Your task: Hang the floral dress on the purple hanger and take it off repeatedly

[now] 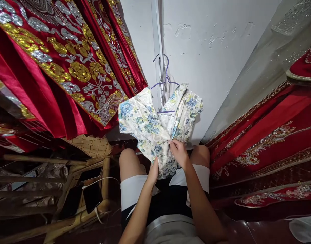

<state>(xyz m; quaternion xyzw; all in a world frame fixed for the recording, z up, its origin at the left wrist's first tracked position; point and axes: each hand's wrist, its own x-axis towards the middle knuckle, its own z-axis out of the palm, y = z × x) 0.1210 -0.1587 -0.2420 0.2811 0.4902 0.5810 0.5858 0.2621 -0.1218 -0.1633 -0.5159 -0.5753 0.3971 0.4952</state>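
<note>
A white floral blouse point(150, 125) with blue, green and yellow flowers hangs on a thin purple hanger point(167, 76) above my lap. With its fingers closed, my right hand point(179, 152) pinches the front edge at the bottom of the V neckline. Lower down on the left, my left hand point(153, 172) grips the blouse near its hem, its thumb on top and its other fingers hidden behind the cloth. The lower part of the blouse drapes between my knees.
Red garments point(86, 67) with gold and silver embroidery hang at the left. More red beaded garments point(267, 145) fill the right. A bamboo chair point(105, 179) at lower left bears dark flat devices and a white cable point(101, 179). Behind the hanger stands a white wall point(203, 44).
</note>
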